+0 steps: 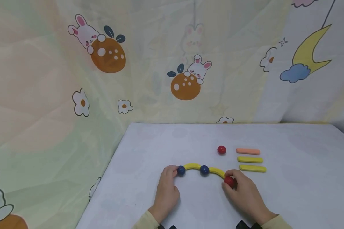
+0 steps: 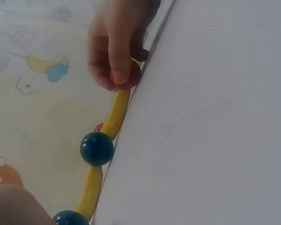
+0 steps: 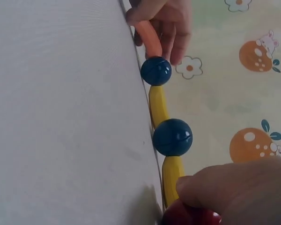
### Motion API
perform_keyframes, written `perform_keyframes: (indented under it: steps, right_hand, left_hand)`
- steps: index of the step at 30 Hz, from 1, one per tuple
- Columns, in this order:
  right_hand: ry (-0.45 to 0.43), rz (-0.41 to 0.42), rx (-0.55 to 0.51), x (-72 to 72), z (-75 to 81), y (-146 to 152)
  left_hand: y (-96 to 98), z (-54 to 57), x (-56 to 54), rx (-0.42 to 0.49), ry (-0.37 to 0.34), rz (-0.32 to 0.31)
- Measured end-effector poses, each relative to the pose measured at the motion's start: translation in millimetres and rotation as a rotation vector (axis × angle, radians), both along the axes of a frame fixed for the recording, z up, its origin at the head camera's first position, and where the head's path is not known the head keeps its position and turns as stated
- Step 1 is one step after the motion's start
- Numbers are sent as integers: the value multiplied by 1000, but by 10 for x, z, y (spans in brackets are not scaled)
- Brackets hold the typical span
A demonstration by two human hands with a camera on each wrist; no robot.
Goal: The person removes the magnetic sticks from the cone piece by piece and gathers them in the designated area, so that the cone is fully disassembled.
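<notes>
A chain of magnetic building pieces lies in an arc on the white table: a blue ball (image 1: 181, 170), a curved yellow rod (image 1: 192, 166), a second blue ball (image 1: 204, 170), another curved yellow rod (image 1: 217, 171) and a red ball (image 1: 229, 181). My right hand (image 1: 245, 192) pinches that red ball between thumb and fingers. At the other end is my left hand (image 1: 167, 190), beside the first blue ball. The right wrist view shows it gripping a curved orange rod (image 3: 149, 40) that meets this ball; in the head view the hand hides that rod.
Behind the chain sits a loose red ball (image 1: 222, 150). To its right lie a straight orange rod (image 1: 247, 151) and two straight yellow rods (image 1: 250, 159), roughly parallel. A printed cloth (image 1: 149, 127) hangs behind and left of the white table (image 1: 304, 190).
</notes>
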State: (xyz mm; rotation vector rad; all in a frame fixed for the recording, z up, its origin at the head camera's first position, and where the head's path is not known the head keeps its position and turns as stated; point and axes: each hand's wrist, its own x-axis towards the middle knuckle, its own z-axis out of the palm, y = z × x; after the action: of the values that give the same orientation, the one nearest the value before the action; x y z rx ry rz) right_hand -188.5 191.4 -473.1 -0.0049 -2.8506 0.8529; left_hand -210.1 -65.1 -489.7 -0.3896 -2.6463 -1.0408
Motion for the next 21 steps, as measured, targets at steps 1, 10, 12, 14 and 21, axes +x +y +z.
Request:
perform_keyframes:
  steps: [1, 10, 12, 14, 21]
  right_hand:
    - [-3, 16, -8, 2, -2, -9]
    - [-29, 153, -102, 79, -58, -162]
    - [-17, 201, -108, 109, -75, -187]
    - [11, 265, -122, 138, -94, -205]
    - [11, 413, -152, 185, -97, -262]
  left_hand:
    - [-2, 10, -4, 8, 18, 18]
    - [39, 80, 51, 17, 186, -158]
    - [60, 71, 72, -22, 146, -247]
    - [79, 61, 81, -61, 81, -301]
    - [79, 13, 78, -127, 37, -281]
